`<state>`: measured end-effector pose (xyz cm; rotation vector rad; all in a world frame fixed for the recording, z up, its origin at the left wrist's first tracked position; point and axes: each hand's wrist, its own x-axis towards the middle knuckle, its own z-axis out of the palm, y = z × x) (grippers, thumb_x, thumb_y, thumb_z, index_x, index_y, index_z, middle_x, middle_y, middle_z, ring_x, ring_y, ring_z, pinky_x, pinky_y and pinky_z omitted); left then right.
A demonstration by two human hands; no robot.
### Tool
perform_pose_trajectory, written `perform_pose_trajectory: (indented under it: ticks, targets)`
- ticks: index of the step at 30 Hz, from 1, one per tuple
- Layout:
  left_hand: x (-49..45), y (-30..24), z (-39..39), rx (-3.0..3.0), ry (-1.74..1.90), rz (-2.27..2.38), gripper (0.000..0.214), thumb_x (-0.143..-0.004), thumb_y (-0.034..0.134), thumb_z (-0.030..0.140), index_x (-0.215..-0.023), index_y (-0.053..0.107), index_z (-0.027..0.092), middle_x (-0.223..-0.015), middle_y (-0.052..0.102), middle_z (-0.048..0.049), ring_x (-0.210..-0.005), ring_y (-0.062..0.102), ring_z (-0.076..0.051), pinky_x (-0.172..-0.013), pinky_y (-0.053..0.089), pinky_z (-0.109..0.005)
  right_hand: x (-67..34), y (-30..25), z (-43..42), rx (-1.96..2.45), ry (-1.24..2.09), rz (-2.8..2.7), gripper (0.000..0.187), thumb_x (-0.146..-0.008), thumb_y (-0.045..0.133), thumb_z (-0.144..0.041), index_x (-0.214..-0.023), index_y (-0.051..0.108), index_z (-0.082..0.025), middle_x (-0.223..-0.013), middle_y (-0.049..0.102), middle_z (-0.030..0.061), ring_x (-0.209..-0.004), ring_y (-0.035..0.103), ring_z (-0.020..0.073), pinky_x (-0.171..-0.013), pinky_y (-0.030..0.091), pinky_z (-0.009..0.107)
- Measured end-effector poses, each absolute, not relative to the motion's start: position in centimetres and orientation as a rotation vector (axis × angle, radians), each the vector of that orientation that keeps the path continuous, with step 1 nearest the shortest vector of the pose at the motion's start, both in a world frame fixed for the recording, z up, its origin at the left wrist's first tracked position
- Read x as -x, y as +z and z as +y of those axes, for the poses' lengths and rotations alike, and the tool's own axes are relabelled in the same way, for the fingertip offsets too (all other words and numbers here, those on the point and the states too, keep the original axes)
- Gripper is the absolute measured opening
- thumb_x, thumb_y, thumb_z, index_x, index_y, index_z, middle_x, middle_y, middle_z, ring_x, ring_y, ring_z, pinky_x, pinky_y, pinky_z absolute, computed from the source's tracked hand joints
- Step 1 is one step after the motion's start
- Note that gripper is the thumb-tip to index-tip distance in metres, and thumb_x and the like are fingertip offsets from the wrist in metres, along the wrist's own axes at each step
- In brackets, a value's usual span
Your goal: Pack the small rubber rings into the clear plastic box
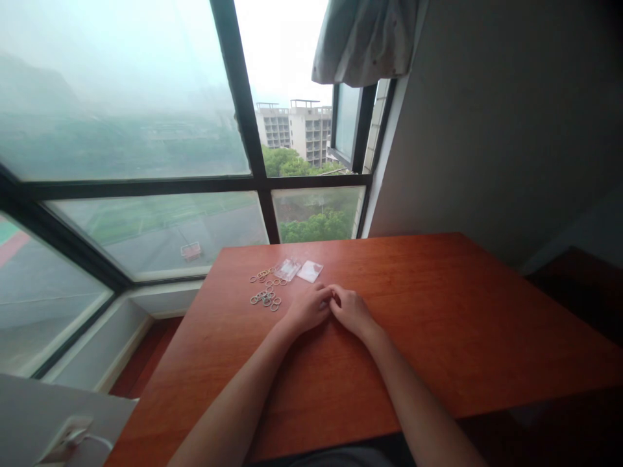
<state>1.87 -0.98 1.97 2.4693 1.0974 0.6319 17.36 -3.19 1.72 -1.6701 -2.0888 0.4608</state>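
Observation:
My left hand [311, 306] and my right hand [349, 307] meet over the wooden table [438, 311], their fingertips pinched together. Whatever sits between the fingers is too small and too covered to make out. To the left of my left hand lie several small metal rings [265, 298], silvery ones in front and some yellowish rings [263, 274] further back. Just beyond my hands is a clear plastic box [287, 269], and beside it a flat white square piece [310, 271], perhaps the box's other half.
A dark-framed window [263, 188] rises behind the table, with one pane [346, 123] swung outward. A grey curtain [365, 42] hangs at the top. The wall [467, 143] stands at the right. A socket with a plug [73, 434] is at the lower left.

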Motion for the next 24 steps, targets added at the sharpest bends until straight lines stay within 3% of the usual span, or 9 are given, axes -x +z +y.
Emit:
perform_pose_trajectory:
  ticks: [24]
  targets:
    - [-1.89,1.94,-0.99,-2.487,0.623,1.113,0.017,-0.076,0.050,0.013,-0.089,0.060,0.019,-0.091,0.057,-0.0049,-0.082,0.054,-0.016,-0.073,0.042,-0.026,-17.47,1.44,-3.13,1.629,0.446,-2.093,0.025,-0.088,0.045,-0.025,-0.109,0.059,-0.026,-0.091,0.070,0.0026,-0.084,0.064,0.0186,-0.067,0.038,0.023]
